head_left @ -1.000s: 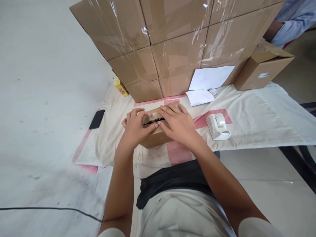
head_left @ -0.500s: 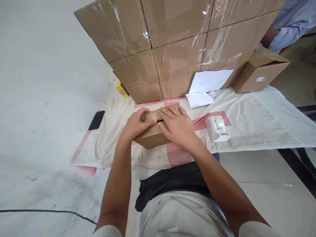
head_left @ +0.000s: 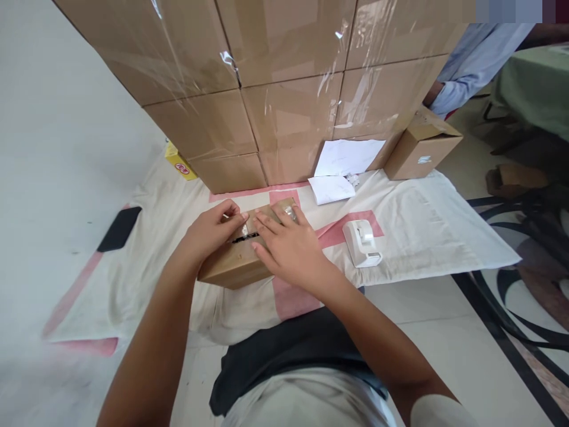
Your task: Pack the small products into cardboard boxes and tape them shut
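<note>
A small brown cardboard box (head_left: 242, 270) lies on the cloth in front of me, with a dark slit (head_left: 245, 238) showing along its top. My left hand (head_left: 208, 234) is at the box's left end, thumb and forefinger pinched at a bit of clear tape (head_left: 244, 228) beside the slit. Across the right part of the top my right hand (head_left: 291, 246) lies flat, its fingers spread and pressing on the cardboard. A shiny patch of tape shows near its fingertips.
A white tape dispenser (head_left: 362, 243) stands right of the box. Behind rise large stacked cartons (head_left: 293, 112) in clear wrap, with white papers (head_left: 349, 157) before them. A black phone-like slab (head_left: 120, 229), a yellow box (head_left: 180, 163) and an open carton (head_left: 422, 148) surround the area. A person's sleeve (head_left: 471, 71) shows behind.
The view has shifted, so the scene sits further left. My left thumb and forefinger have come together at the tape. My right hand stays on the box, and more of the slit shows.
</note>
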Motion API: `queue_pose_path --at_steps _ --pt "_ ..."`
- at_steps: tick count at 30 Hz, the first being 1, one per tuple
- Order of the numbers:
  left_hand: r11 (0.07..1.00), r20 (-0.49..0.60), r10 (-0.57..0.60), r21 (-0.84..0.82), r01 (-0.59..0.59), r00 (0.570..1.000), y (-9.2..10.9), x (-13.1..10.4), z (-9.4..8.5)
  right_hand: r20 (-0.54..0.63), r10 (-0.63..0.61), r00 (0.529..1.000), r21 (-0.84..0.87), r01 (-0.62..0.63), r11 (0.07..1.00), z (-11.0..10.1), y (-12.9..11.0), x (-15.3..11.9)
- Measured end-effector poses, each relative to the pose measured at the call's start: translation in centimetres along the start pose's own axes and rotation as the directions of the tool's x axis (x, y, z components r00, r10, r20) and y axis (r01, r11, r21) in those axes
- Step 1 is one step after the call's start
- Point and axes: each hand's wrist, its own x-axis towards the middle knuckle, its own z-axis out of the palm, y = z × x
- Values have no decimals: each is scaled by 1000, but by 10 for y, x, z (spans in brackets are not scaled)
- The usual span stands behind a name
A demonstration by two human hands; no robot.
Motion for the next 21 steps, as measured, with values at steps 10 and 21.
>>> queue_pose_path --at_steps 10,21 --pt "672 -297 741 331 -663 603 52 -72 67 -154 750 643 454 -628 632 -19 195 -17" --pt "726 -202 681 53 -686 704 36 23 164 99 645 757 704 -512 493 10 241 -21"
